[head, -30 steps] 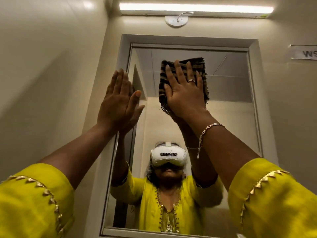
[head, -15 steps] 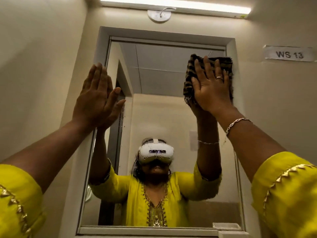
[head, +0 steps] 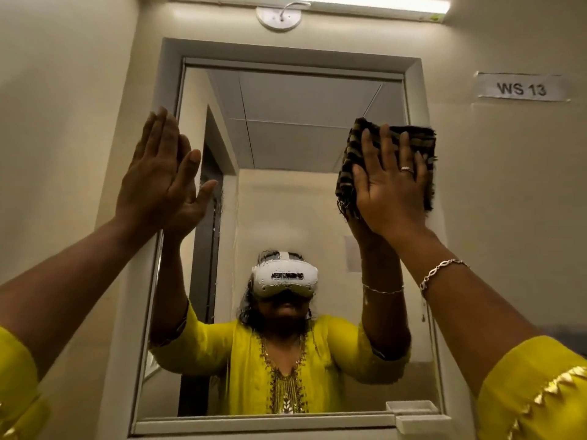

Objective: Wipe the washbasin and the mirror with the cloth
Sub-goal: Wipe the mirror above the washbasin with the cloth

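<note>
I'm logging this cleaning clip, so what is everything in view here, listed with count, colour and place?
mirror: one, pale grey frame, centre of the wall
cloth: one, dark brown and tan stripes, pressed flat on the mirror's upper right edge
tube light: one, white, lit, above the mirror
round fitting: one, white, under the light
label: one, white, reads WS 13, wall at upper right
small tray: one, white, mirror's lower right corner
left hand: one, open, flat at the mirror's left frame
right hand: one, flat on the cloth, ring and bracelet
sleeves: two, yellow, bottom corners
</note>
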Tool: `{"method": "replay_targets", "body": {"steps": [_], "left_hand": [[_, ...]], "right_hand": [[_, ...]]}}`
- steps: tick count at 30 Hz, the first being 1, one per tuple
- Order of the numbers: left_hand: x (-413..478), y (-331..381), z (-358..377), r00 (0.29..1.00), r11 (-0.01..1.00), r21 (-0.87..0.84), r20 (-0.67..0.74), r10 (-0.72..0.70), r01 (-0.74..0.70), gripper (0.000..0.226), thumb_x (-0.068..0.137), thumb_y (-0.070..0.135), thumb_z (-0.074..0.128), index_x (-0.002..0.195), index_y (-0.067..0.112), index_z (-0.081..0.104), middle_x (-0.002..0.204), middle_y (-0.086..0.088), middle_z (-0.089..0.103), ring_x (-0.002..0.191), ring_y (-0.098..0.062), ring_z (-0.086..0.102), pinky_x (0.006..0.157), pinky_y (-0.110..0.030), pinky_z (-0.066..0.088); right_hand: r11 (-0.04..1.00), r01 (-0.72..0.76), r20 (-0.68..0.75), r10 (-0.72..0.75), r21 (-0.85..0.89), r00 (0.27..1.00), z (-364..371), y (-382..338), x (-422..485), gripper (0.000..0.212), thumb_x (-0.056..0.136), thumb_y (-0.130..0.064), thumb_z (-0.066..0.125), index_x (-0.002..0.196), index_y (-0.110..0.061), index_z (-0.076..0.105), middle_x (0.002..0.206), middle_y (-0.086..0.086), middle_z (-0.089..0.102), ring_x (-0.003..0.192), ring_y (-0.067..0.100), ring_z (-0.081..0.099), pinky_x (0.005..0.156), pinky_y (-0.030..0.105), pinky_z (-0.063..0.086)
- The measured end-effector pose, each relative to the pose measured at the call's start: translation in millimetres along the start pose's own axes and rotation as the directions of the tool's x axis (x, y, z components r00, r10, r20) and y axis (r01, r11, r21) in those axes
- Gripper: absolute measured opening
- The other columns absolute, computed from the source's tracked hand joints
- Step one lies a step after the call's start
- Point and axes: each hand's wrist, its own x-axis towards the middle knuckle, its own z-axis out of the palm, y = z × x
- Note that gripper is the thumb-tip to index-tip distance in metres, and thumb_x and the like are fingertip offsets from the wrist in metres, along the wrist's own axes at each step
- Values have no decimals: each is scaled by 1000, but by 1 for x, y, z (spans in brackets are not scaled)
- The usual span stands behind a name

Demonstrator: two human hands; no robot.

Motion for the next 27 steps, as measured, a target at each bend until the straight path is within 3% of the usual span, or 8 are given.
{"method": "replay_targets", "body": {"steps": [5,8,12,15,18,20,24,27], "left_hand": [[1,0,1,999,993,-116,-34,-41,37,80,85,56,12,144,3,10,154,-14,7,142,-21,2,112,-19,-1],[0,1,0,998,992,-122,-43,-47,42,79,86,56,15,144,2,11,154,-14,9,142,-23,3,114,-29,4],[0,-7,4,998,1000,-21,-65,9,-11,65,95,40,35,143,0,15,153,-17,10,142,-26,5,113,-21,-3],[-5,-17,10,996,995,68,-42,79,-76,62,94,32,46,142,2,20,153,-17,12,142,-25,4,114,-26,-4],[-6,-10,5,999,982,-188,-45,-29,20,54,97,33,34,143,6,21,154,-12,14,140,-13,1,114,-22,-2],[-3,0,-3,991,911,-406,-74,-107,69,53,96,29,21,142,3,21,152,-13,17,141,-17,8,116,-27,8],[-4,5,-10,991,890,-446,-48,-127,93,55,93,29,17,142,4,18,153,-12,16,142,-17,9,112,-19,8],[-5,4,-9,991,879,-467,-32,-126,97,57,93,32,17,142,4,19,153,-11,16,142,-17,8,115,-25,8]], "right_hand": [[999,-37,-6,37,26,999,6,-23,-10,62,89,-44,11,147,-27,2,158,3,-4,144,29,-7,115,46,-4],[999,-23,-6,24,40,1000,9,-44,-12,62,89,-44,11,147,-26,1,158,3,-5,144,29,-7,115,46,-4],[997,17,-10,-16,73,1000,12,-78,-13,61,90,-44,11,147,-26,2,158,4,-4,144,30,-7,115,47,-2],[990,100,-6,-100,100,995,17,-113,-15,61,90,-43,12,147,-26,3,157,5,-4,144,30,-9,114,46,-4],[978,156,11,-159,138,987,21,-146,-15,59,91,-43,12,147,-26,2,157,5,-7,143,29,-12,112,44,-8],[976,169,23,-173,139,985,22,-160,-12,56,96,-41,16,147,-26,-1,157,5,-10,143,29,-15,113,46,-8],[970,202,34,-208,138,977,23,-182,-6,56,98,-40,19,147,-26,-3,156,5,-13,142,29,-18,114,47,-8],[963,232,41,-239,135,970,24,-197,0,57,97,-43,19,147,-26,-4,156,5,-14,142,29,-18,114,48,-7]]}}
